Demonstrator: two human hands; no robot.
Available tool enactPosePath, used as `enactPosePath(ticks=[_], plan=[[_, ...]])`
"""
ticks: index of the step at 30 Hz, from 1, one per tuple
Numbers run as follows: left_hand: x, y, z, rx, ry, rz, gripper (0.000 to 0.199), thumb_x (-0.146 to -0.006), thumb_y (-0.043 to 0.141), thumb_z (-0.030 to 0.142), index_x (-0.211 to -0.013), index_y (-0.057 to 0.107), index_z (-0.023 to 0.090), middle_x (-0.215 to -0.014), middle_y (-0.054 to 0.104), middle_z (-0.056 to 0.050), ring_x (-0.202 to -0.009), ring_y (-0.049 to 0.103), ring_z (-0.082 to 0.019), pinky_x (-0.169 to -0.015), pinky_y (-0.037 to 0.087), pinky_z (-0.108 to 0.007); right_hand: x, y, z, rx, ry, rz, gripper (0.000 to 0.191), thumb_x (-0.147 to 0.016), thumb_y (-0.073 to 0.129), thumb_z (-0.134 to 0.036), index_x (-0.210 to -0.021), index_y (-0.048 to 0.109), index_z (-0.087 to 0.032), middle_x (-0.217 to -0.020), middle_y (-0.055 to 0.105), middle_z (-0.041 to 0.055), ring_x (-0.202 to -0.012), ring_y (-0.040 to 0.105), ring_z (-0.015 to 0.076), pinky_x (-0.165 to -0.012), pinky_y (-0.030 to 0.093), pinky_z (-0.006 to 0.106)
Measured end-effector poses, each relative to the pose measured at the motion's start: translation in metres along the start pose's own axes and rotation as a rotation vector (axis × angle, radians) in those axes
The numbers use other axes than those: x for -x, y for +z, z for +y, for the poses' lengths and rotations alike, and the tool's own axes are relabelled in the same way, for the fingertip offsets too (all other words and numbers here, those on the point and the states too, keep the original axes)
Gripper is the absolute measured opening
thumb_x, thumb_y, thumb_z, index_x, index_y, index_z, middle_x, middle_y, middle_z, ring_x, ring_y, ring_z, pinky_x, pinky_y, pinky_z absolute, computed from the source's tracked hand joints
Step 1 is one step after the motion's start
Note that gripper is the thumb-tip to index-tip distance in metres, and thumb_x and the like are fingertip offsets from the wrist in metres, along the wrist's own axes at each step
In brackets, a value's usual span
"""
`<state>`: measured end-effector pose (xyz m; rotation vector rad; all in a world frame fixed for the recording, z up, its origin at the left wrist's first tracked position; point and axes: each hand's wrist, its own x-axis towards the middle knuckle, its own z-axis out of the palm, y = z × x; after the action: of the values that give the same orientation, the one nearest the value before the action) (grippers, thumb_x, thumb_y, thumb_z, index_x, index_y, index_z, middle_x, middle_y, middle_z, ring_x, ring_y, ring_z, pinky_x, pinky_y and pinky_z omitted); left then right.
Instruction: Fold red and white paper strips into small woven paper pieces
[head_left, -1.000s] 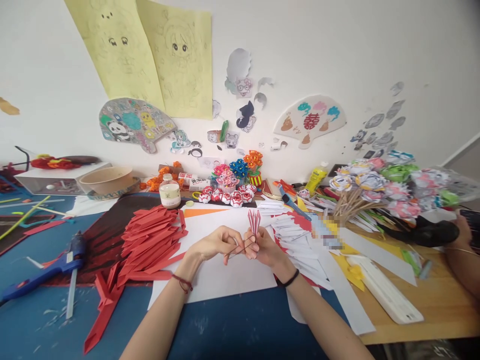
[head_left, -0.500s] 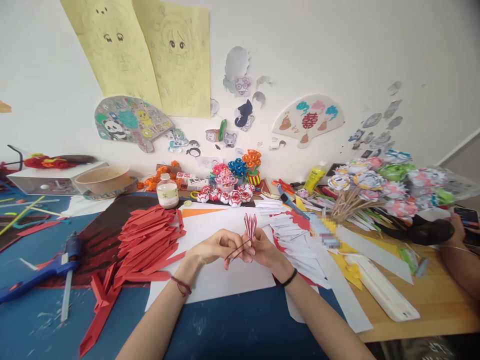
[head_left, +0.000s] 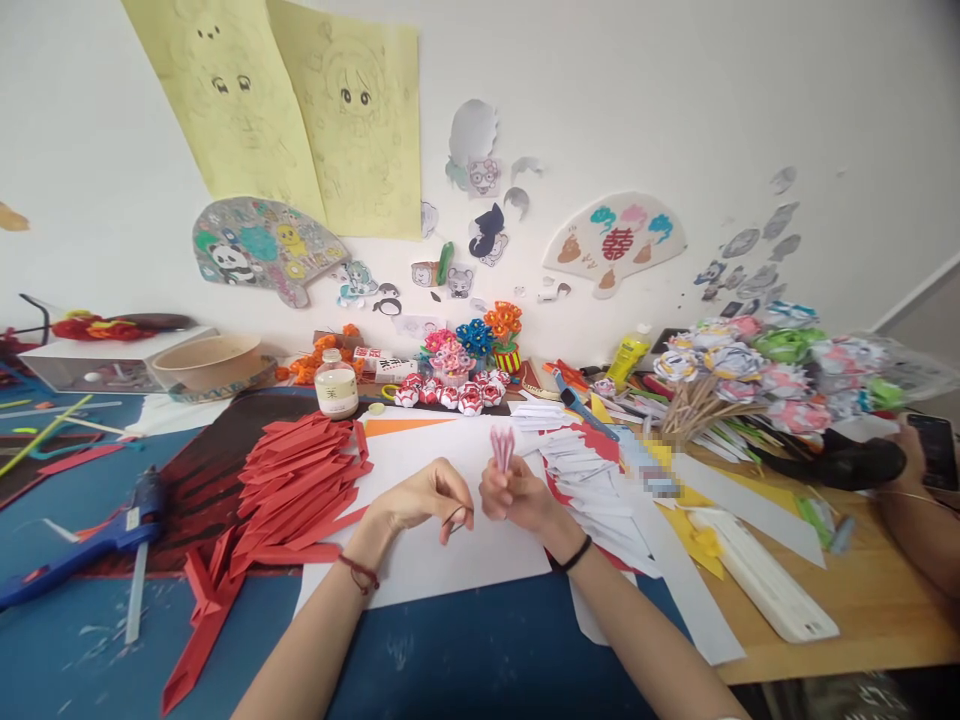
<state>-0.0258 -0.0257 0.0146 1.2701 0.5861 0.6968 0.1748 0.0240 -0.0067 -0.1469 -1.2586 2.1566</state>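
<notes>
My left hand [head_left: 431,500] is pinched on a thin dark cord, over the white paper sheet [head_left: 480,560]. Just right of it and apart from it, my right hand [head_left: 517,492] grips a folded red-and-white paper bundle [head_left: 502,450], which stands upright with its tips fanned above the fingers. A heap of red folded strips [head_left: 300,480] lies left of the sheet, and white folded strips [head_left: 592,485] lie to its right. Red-and-white paper flowers [head_left: 470,397] sit behind the hands.
A blue glue gun [head_left: 127,525] lies at the left. Behind stand a glue jar [head_left: 336,390] and a bowl [head_left: 208,362]. Paper flowers on sticks [head_left: 739,362] and a white case [head_left: 765,575] are at the right. At the right edge, a person's hand [head_left: 911,460] is near a phone [head_left: 932,450].
My left hand has come away from the paper bundle and moved slightly left with the dark cord. My right hand still holds the bundle, now with its fingers closed round the base.
</notes>
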Motion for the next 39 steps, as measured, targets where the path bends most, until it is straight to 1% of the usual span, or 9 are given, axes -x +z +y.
enactPosePath(ticks=[3, 5, 9, 13, 16, 19, 23, 30, 39], plan=[[0.001, 0.004, -0.008, -0.008, -0.005, -0.020, 0.043, -0.059, 0.080, 0.051, -0.069, 0.076, 0.009, -0.045, 0.060, -0.006, -0.036, 0.055, -0.015, -0.036, 0.035, -0.023, 0.002, -0.005, -0.013, -0.068, -0.163, 0.183, 0.042, -0.071, 0.073, -0.046, -0.063, 0.040, -0.021, -0.051, 0.027, -0.0083, -0.043, 0.031, 0.0091, -0.047, 0.031, 0.024], [-0.001, 0.007, -0.008, -0.027, 0.042, 0.050, 0.044, -0.062, 0.078, 0.052, -0.070, 0.076, 0.009, -0.044, 0.059, -0.006, -0.036, 0.051, -0.013, -0.038, 0.031, -0.023, 0.002, -0.007, -0.017, -0.053, -0.197, 0.228, 0.041, -0.073, 0.072, -0.045, -0.063, 0.040, -0.022, -0.052, 0.026, -0.0077, -0.045, 0.031, 0.0098, -0.048, 0.032, 0.025], [-0.012, 0.017, -0.002, -0.110, 0.193, 0.282, 0.048, -0.075, 0.067, 0.056, -0.076, 0.077, 0.009, -0.051, 0.063, -0.007, -0.039, 0.028, -0.004, -0.042, 0.017, -0.023, -0.002, -0.005, -0.008, -0.006, -0.108, 0.154, 0.037, -0.071, 0.075, -0.046, -0.066, 0.049, -0.020, -0.055, 0.039, -0.0050, -0.050, 0.041, 0.0119, -0.053, 0.036, 0.027], [-0.017, 0.024, 0.007, -0.204, 0.210, 0.342, 0.057, -0.085, 0.049, 0.059, -0.086, 0.076, 0.010, -0.071, 0.071, -0.012, -0.042, 0.019, -0.005, -0.043, 0.013, -0.024, -0.005, 0.000, -0.002, 0.082, -0.086, 0.132, 0.036, -0.074, 0.072, -0.049, -0.068, 0.056, -0.018, -0.057, 0.046, -0.0027, -0.053, 0.048, 0.0142, -0.056, 0.038, 0.030], [-0.013, 0.021, 0.013, -0.350, 0.214, 0.436, 0.059, -0.090, 0.040, 0.058, -0.087, 0.077, 0.012, -0.076, 0.072, -0.011, -0.042, 0.028, -0.007, -0.045, 0.021, -0.024, -0.006, 0.002, -0.005, 0.272, -0.126, 0.211, 0.032, -0.079, 0.068, -0.047, -0.072, 0.061, -0.016, -0.059, 0.053, 0.0002, -0.057, 0.051, 0.0148, -0.058, 0.037, 0.029], [-0.007, 0.013, 0.018, -0.544, 0.233, 0.647, 0.046, -0.086, 0.052, 0.053, -0.084, 0.078, 0.015, -0.082, 0.074, -0.009, -0.051, 0.046, -0.013, -0.052, 0.031, -0.024, -0.005, 0.004, -0.006, 0.558, -0.149, 0.287, 0.029, -0.083, 0.063, -0.040, -0.070, 0.064, -0.014, -0.061, 0.061, 0.0033, -0.055, 0.048, 0.0130, -0.056, 0.034, 0.027], [-0.001, 0.010, 0.021, -0.870, 0.138, 0.875, 0.029, -0.079, 0.065, 0.046, -0.091, 0.076, 0.022, -0.077, 0.074, -0.003, -0.049, 0.046, -0.013, -0.052, 0.029, -0.025, -0.007, 0.007, 0.000, 0.831, -0.108, 0.342, 0.021, -0.081, 0.062, -0.028, -0.065, 0.063, -0.015, -0.057, 0.062, 0.0020, -0.052, 0.049, 0.0122, -0.053, 0.034, 0.025], [0.000, 0.019, 0.024, -1.285, 0.064, 0.921, 0.019, -0.081, 0.065, 0.040, -0.097, 0.070, 0.032, -0.095, 0.073, 0.004, -0.066, 0.062, -0.016, -0.061, 0.036, -0.026, -0.009, 0.010, 0.005, 1.026, -0.121, 0.430, 0.019, -0.080, 0.058, -0.020, -0.063, 0.061, -0.016, -0.054, 0.058, -0.0004, -0.051, 0.051, 0.0122, -0.054, 0.039, 0.024], [-0.002, 0.018, 0.022, -1.384, 0.065, 0.868, 0.026, -0.082, 0.065, 0.036, -0.107, 0.063, 0.031, -0.106, 0.070, 0.003, -0.074, 0.065, -0.017, -0.059, 0.035, -0.026, -0.006, 0.011, 0.004, 1.201, -0.102, 0.380, 0.020, -0.081, 0.057, -0.017, -0.061, 0.060, -0.015, -0.052, 0.056, -0.0018, -0.050, 0.048, 0.0107, -0.052, 0.035, 0.022]])
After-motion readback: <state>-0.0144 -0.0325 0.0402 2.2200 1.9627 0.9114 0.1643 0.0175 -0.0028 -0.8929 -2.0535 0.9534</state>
